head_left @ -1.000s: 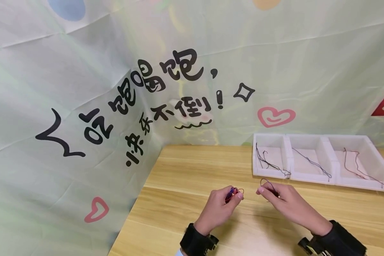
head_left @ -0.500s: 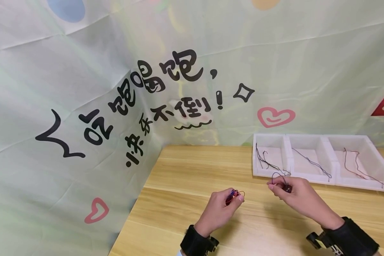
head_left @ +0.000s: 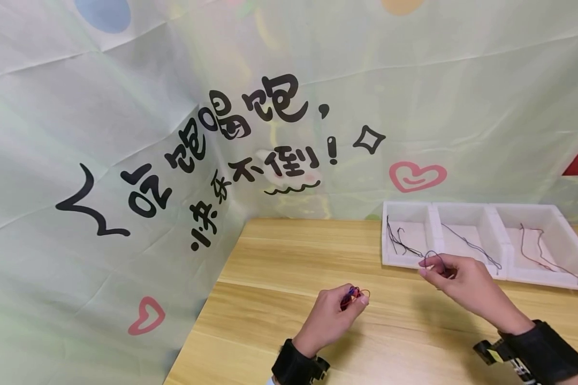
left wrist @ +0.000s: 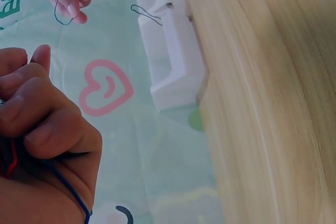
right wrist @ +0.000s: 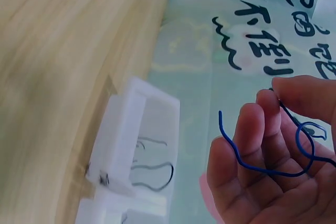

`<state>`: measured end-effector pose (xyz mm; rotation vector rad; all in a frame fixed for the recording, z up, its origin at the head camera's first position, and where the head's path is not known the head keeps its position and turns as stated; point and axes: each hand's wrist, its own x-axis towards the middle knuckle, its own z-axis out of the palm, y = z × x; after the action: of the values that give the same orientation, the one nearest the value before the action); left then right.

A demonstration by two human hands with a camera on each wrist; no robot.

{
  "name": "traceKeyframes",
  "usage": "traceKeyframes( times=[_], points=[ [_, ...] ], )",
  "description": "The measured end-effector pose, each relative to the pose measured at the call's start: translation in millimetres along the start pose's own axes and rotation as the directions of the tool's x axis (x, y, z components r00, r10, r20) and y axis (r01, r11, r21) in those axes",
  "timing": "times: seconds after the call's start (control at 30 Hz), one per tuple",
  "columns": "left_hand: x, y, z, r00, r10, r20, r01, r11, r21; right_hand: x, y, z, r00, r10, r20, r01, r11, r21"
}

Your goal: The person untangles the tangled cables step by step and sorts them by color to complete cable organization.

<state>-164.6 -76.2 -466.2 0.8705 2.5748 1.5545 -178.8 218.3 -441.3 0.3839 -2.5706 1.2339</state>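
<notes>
My left hand stays above the table and grips a small bundle of red and blue wires; most of the bundle is hidden by the curled fingers. A blue wire trails from its palm in the left wrist view. Farther right, my right hand pinches a thin blue wire between thumb and index finger. That wire loops across the other fingers, with one loose end sticking up. The right fingertips are just in front of the left compartment of a white three-compartment tray.
Black wires lie in the tray's left compartment, a dark bluish wire in the middle one. A red wire in the right compartment hangs over its front edge. A printed cloth hangs behind the wooden table.
My right hand has moved right and slightly away from me toward the tray, carrying the blue wire. The left hand has barely moved and still grips its bundle.
</notes>
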Motion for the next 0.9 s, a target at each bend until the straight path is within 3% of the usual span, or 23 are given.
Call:
traceKeyframes(
  times=[0.23,0.63,0.9],
  points=[
    [-0.4,-0.9,0.3,1.0,0.002,-0.002,-0.002,1.0,0.014,9.8,14,-16,1.0,-0.007,-0.03,0.005,0.998,-0.058],
    [-1.4,0.6,-2.1,1.0,-0.012,0.009,0.012,1.0,0.0,25.7,49,-46,0.988,0.148,0.04,-0.143,0.984,-0.103],
    [-2.1,1.7,-4.1,1.0,-0.01,0.008,0.009,1.0,0.016,28.8,71,-52,0.989,0.148,0.011,-0.145,0.983,-0.111]
  ],
)
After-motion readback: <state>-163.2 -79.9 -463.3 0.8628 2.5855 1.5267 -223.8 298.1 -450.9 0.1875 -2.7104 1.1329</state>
